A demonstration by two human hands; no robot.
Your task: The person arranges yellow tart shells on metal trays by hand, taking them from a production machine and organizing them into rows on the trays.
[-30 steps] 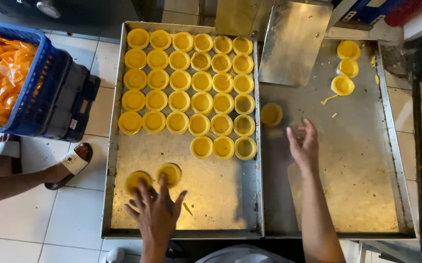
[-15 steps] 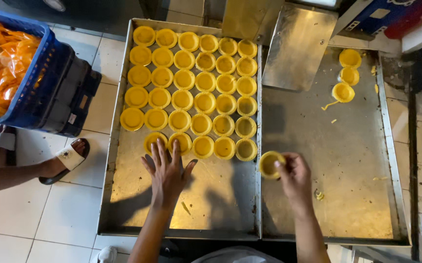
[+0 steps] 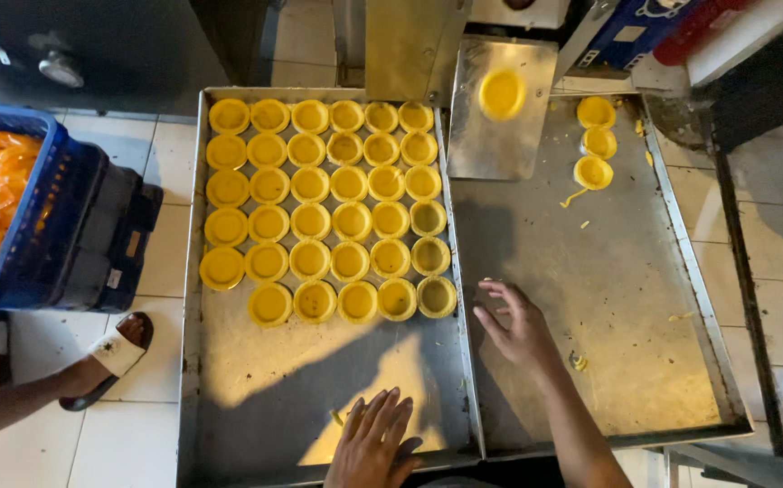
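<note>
From my feed, the yellow tart shells [image 3: 337, 212] sit in rows on the left tray [image 3: 256, 398], well ahead of my left hand [image 3: 372, 443], which lies flat on the bare metal with fingers spread, holding nothing. My right hand [image 3: 520, 325] hovers open over the right tray [image 3: 645, 298], fingers loosely spread; the nearest shell [image 3: 437, 296] lies just to its left. Whether it touches the tray, I can't tell.
</note>
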